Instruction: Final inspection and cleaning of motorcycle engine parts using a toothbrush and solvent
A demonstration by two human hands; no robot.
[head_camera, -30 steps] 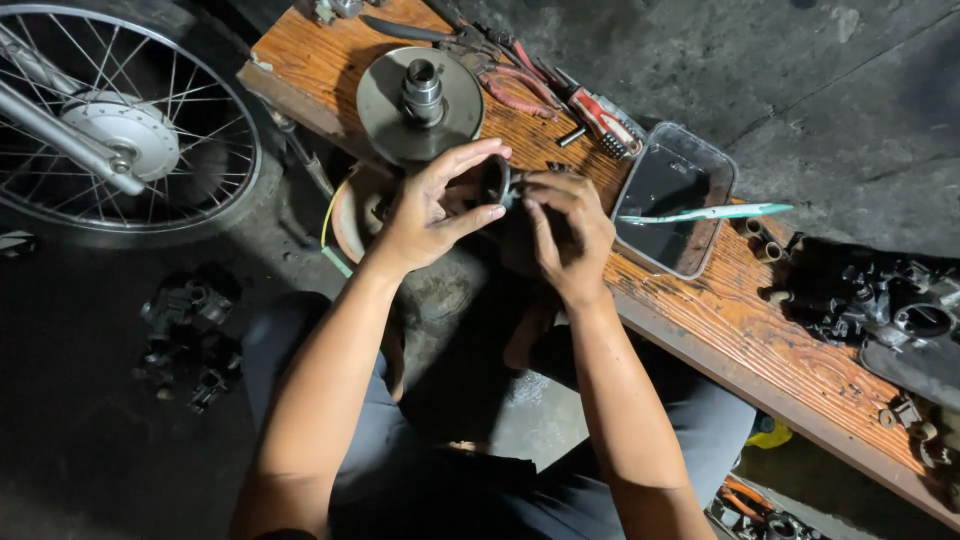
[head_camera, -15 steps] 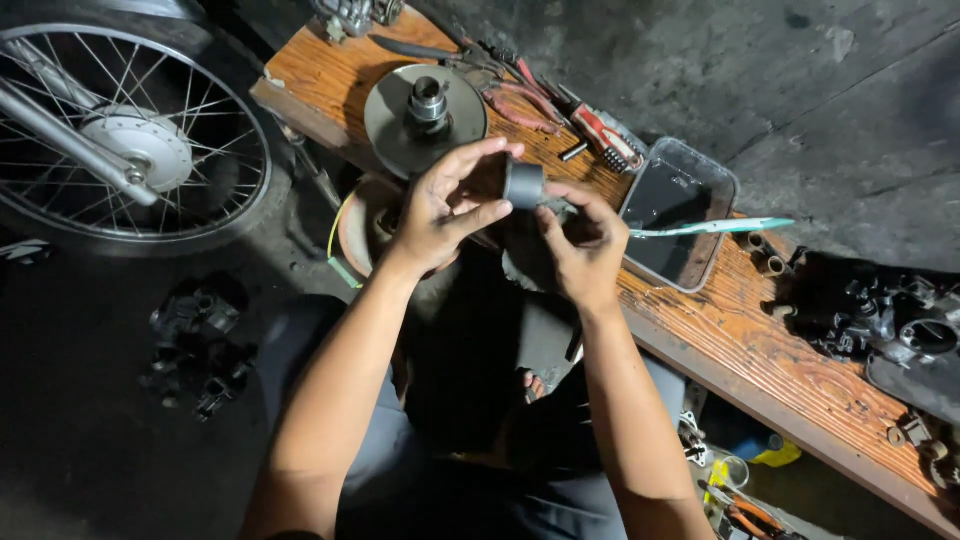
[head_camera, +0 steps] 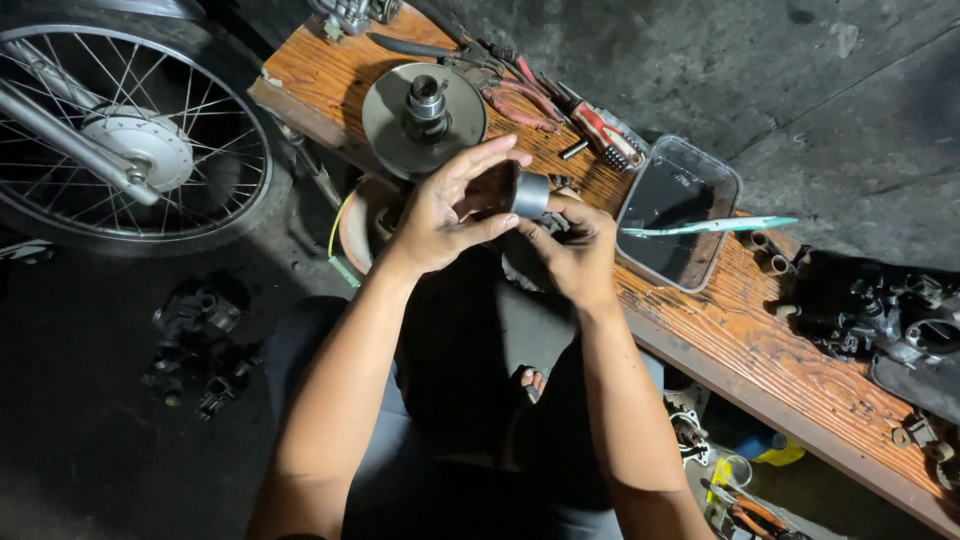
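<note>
Between our two hands, just above the near edge of the wooden bench (head_camera: 760,350), sits a short grey metal ring (head_camera: 529,194). Our left hand (head_camera: 447,207) pinches it between thumb and fingertips, with the other fingers spread open above it. Our right hand (head_camera: 578,250) closes around something dark beneath the ring; we cannot tell what that piece is, since the fingers cover most of it. The ring touches both hands and rests on nothing else.

We judge that we are at the fitting stage, lining the ring up with the part in the right hand. A further move would call for holding the ring square to that part and turning or pressing it evenly, so it does not tilt or bind.

Just behind the hands, on the bench, lies a round metal disc with a raised hub (head_camera: 424,115). Beside it lie red-handled pliers (head_camera: 610,130) and other hand tools. To the right stands a shallow dark tray (head_camera: 640,235), with a pale green toothbrush (head_camera: 710,226) laid across its rim. Farther right we see a dark engine part (head_camera: 890,310). Off to the left stands a spoked wheel (head_camera: 120,140), well apart from the bench.
</note>
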